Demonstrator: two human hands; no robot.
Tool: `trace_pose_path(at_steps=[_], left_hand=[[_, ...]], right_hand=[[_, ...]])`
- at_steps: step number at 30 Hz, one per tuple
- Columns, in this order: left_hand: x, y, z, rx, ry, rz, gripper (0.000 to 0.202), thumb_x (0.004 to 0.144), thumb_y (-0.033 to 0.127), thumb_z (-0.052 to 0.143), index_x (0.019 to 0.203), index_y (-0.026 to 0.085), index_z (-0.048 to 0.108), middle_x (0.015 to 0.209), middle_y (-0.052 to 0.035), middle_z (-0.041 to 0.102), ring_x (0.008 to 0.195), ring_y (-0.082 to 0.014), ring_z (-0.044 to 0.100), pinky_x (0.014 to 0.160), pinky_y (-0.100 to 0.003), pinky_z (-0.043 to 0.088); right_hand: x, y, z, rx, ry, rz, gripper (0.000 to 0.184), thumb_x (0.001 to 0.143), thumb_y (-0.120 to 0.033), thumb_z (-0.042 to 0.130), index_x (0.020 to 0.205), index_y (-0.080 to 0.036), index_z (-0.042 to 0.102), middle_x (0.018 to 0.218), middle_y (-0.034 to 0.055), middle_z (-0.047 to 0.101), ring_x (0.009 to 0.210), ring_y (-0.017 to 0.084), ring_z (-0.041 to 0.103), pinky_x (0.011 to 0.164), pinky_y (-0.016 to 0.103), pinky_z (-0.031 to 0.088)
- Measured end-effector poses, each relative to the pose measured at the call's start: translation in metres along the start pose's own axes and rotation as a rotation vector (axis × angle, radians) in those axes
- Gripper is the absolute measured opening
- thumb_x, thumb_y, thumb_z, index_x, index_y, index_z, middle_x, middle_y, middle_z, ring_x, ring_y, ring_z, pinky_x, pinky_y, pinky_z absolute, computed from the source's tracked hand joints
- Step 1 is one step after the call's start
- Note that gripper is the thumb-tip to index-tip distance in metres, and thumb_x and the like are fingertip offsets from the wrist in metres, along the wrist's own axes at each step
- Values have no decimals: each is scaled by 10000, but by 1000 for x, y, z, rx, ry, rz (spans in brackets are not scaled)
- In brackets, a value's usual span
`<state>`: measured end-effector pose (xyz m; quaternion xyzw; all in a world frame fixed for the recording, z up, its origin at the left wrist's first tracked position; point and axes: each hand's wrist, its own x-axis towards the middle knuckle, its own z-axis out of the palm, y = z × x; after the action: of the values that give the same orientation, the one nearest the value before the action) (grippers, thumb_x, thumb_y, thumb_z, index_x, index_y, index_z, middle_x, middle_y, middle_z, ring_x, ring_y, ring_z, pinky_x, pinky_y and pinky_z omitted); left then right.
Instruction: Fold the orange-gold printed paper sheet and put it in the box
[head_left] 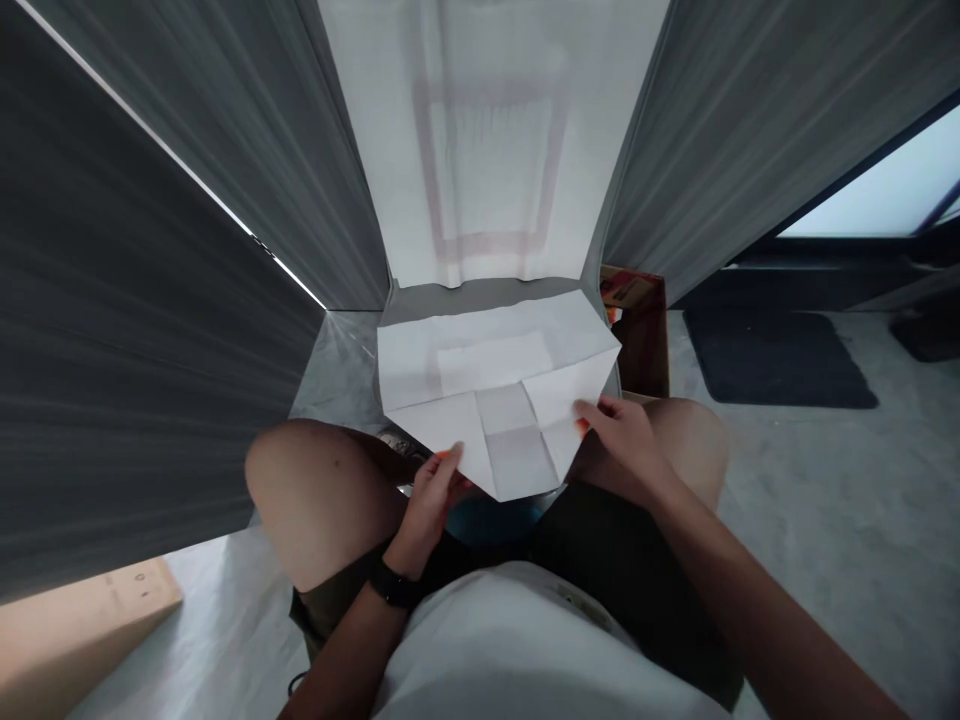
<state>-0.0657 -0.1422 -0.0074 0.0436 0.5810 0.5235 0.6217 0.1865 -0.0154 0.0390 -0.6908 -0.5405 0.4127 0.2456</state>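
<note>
A white sheet of paper (pixel 491 362) with crossing creases is spread out in front of my lap. Two flaps of it are folded over at the near corners, leaving a narrow strip between them. My left hand (pixel 433 492) pinches the near left edge, thumb on top and fingers underneath. At the right flap, my right hand (pixel 619 432) grips the edge in the same way. The far part of the paper lies over a grey seat (pixel 480 296). What the fingertips do beneath the paper is hidden.
A tall white sheet (pixel 495 150) with a faint reddish frame pattern stands behind the seat. Grey curtains (pixel 285 130) hang on both sides. An open carton (pixel 649 340) sits right of the seat, a dark mat (pixel 776 355) beyond it. A cardboard box (pixel 90 625) lies at the lower left.
</note>
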Motion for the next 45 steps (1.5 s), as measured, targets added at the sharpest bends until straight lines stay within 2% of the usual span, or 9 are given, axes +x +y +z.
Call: trace_pose_path(at_steps=[3, 6, 9, 12, 17, 23, 28, 37, 45], left_hand=[[11, 17, -6, -58, 104, 54, 629, 478, 637, 979, 717, 169, 634, 647, 19, 645, 554, -96, 577, 523, -204, 456], [15, 26, -13, -4, 90, 68, 606, 529, 616, 975, 711, 167, 611, 583, 44, 594, 486, -74, 520, 462, -190, 389], [5, 15, -8, -28, 95, 97, 597, 565, 596, 970, 860, 163, 682, 746, 1, 714, 589, -111, 633, 541, -212, 487], [-11, -7, 5, -111, 3, 82, 644, 657, 621, 912, 1095, 191, 718, 1080, -84, 785, 927, -233, 757, 778, -330, 612], [-34, -20, 16, -196, -59, 10, 770, 725, 652, 853, 1349, 250, 652, 1459, -129, 652, 1328, -340, 636, 939, -430, 624], [-38, -8, 13, -155, 43, 118, 613, 799, 543, 824, 1313, 250, 661, 1306, -108, 744, 1249, -330, 689, 951, -424, 631], [-37, -5, 8, -147, 210, 243, 545, 813, 393, 832, 1311, 258, 658, 1325, -78, 740, 1251, -291, 692, 985, -387, 620], [-42, 3, 2, 45, 182, 377, 643, 798, 398, 877, 1374, 292, 611, 1411, -72, 688, 1307, -291, 656, 1050, -405, 585], [-58, -8, -18, 139, 216, 349, 775, 706, 382, 940, 1376, 300, 559, 1361, -79, 696, 1182, -281, 706, 886, -361, 639]], right_hand=[[9, -12, -22, -28, -46, 5, 241, 751, -420, 660, 725, -186, 707, 732, 37, 703, 713, 193, 608, 630, 293, 421], [10, -12, -22, 72, -47, 45, 186, 715, -372, 693, 750, -190, 695, 740, 35, 709, 700, 187, 610, 610, 284, 434], [-1, 3, 2, 321, 6, 154, 231, 662, -378, 747, 794, -195, 697, 757, 36, 726, 690, 187, 621, 589, 279, 464], [-23, 23, 41, 605, 156, 268, 315, 617, -435, 803, 794, -212, 669, 693, 5, 691, 632, 169, 601, 558, 273, 482], [-70, 30, 95, 857, 242, 361, 376, 632, -486, 841, 783, -246, 595, 714, -12, 686, 644, 153, 638, 576, 261, 538], [-106, 1, 125, 1059, 33, 509, 411, 615, -409, 896, 932, -222, 713, 1009, 57, 792, 916, 219, 746, 740, 302, 613], [-120, -4, 131, 1079, -139, 541, 449, 574, -400, 935, 930, -183, 768, 964, 66, 808, 828, 203, 738, 717, 297, 590], [-135, 10, 125, 1040, -137, 507, 437, 602, -423, 943, 927, -177, 784, 947, 71, 810, 772, 195, 716, 662, 291, 558], [-138, 20, 121, 1003, -150, 481, 430, 607, -414, 936, 941, -200, 770, 970, 67, 808, 787, 206, 713, 635, 288, 548]])
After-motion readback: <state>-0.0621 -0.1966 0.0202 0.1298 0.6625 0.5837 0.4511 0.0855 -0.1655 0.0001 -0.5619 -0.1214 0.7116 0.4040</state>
